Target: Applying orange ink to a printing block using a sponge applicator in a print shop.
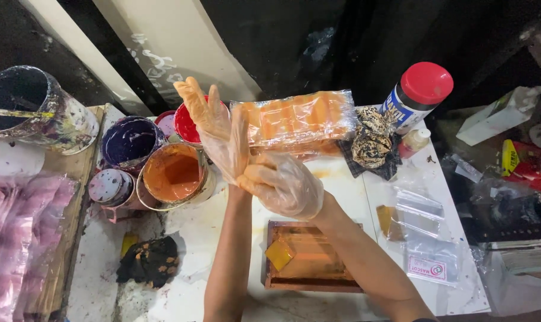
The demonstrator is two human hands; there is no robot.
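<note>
1. A wooden frame smeared orange lies nearest on the surface, below both forearms.
2. The right hand, gloved, curls shut around the left glove's cuff, seemingly tugging it.
3. The left hand points away, fingers spread, filling the thin glove.
4. Beyond sit an orange paint can and a plastic-wrapped orange block.

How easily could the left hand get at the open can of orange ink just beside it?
Probably yes. The left hand is raised just beside the can of orange ink, whose top is open with nothing over it. However, the right hand grips its wrist, pulling on a thin plastic glove, so it is occupied now.
</note>
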